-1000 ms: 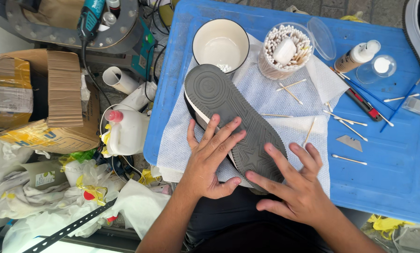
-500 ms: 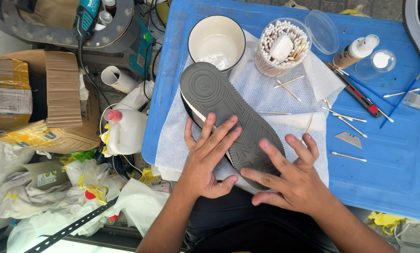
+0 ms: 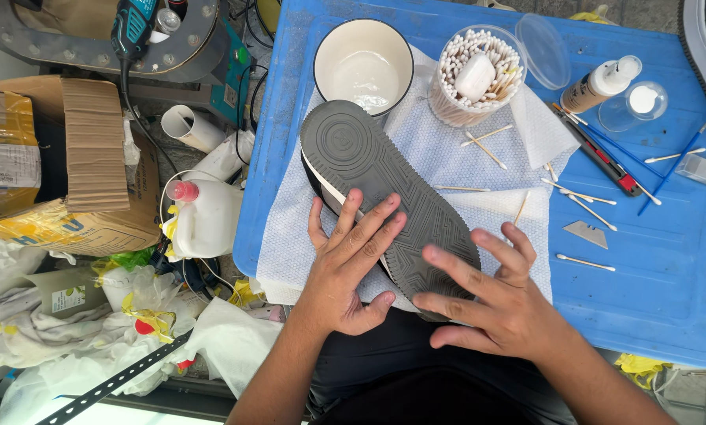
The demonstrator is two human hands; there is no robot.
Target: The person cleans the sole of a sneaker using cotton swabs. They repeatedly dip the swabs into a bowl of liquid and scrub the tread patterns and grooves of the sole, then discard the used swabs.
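A shoe (image 3: 369,169) lies sole-up on a white cloth (image 3: 455,157) spread over a blue board (image 3: 668,267). Its grey ribbed sole points toe-first toward the far left. My left hand (image 3: 345,267) lies flat on the sole's left side near the heel, fingers spread. My right hand (image 3: 495,303) rests with open fingers on the heel end of the sole. Neither hand holds anything else.
A white bowl (image 3: 363,63) and a clear tub of cotton swabs (image 3: 479,75) stand behind the shoe. Loose swabs, a utility knife (image 3: 597,157), a blade (image 3: 585,234) and a glue bottle (image 3: 601,85) lie at the right. A white jug (image 3: 203,220), cardboard boxes and bags crowd the left.
Both hands have shifted slightly on the sole, the right one sliding further onto the heel. The shoe has barely moved.
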